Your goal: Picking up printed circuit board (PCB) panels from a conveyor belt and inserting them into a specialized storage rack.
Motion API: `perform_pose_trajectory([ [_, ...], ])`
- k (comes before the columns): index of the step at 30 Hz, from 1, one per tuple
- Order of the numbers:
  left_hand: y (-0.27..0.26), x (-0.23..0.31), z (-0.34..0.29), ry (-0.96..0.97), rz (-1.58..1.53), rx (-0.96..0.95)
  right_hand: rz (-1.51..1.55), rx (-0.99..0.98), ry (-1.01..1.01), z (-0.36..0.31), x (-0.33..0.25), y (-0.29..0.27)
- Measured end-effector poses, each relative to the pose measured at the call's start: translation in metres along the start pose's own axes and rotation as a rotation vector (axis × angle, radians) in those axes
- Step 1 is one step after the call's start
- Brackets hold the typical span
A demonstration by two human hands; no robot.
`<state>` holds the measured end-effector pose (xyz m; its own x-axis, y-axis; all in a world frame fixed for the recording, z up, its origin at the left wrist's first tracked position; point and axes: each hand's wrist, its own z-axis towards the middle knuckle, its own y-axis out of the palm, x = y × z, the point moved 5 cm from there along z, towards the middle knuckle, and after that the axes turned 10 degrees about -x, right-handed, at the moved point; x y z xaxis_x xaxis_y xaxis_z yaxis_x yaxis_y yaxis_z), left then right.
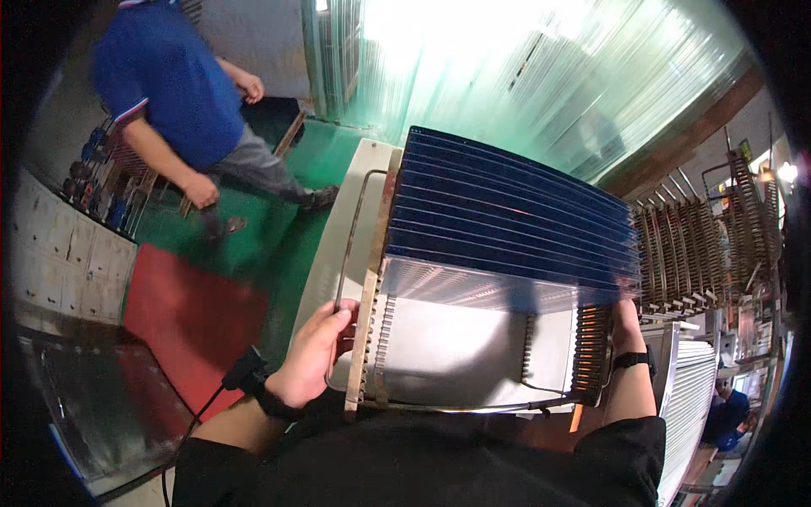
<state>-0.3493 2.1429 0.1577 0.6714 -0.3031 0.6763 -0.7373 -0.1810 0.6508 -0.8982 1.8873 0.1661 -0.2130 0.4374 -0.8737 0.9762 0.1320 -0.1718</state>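
In front of me is a metal slotted rack (368, 329) with coiled-wire dividers and a bent rod handle on its left side. Several thin dark blue sheets (507, 211) stand in its far part, parallel to each other; the near slots hold no sheets. My left hand (312, 359) is closed around the rod on the rack's left side. At the right end, my right hand (626, 328) grips the rack's side, its fingertips hidden behind the frame and sheets. Beneath the rack lies a pale white surface (338, 228).
A person in a blue shirt (173, 93) walks at the upper left on the green floor (262, 245). A clear strip curtain (456, 84) hangs ahead. Similar coil racks (684, 245) and a white ribbed stack (688, 406) stand right. Cabinets (63, 253) and a red mat (190, 313) are left.
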Motion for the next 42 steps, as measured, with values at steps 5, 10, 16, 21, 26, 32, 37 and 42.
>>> perform_pose_trajectory([
  [5,0.0,-0.015,0.002,0.02,0.021,0.125,0.005,-0.025,-0.115,-0.018,-0.018,0.014],
  [10,-0.003,-0.014,0.013,0.017,0.168,0.111,0.016,-0.336,-0.134,-0.022,-0.006,-0.01],
  [16,-0.016,0.035,0.047,0.04,0.253,0.022,0.223,-0.118,-0.102,-0.012,0.026,-0.018],
  [21,-0.085,0.061,0.051,0.155,0.225,-0.008,0.313,-0.389,-0.164,-0.05,0.007,0.05],
  [26,-0.269,0.047,0.02,0.318,0.785,0.059,-0.663,0.616,-0.59,-0.124,-0.037,-0.091],
  [32,-0.506,-0.009,-0.193,-0.397,1.204,0.34,-0.64,0.67,-0.974,-0.205,-0.195,0.28],
  [37,-0.672,-0.071,-0.375,-0.819,1.447,0.175,-1.336,-0.371,-0.745,-0.206,-0.243,0.602],
  [42,-0.623,0.098,-0.345,-0.662,0.997,0.719,-1.41,-0.635,-0.476,-0.15,-0.215,0.697],
])
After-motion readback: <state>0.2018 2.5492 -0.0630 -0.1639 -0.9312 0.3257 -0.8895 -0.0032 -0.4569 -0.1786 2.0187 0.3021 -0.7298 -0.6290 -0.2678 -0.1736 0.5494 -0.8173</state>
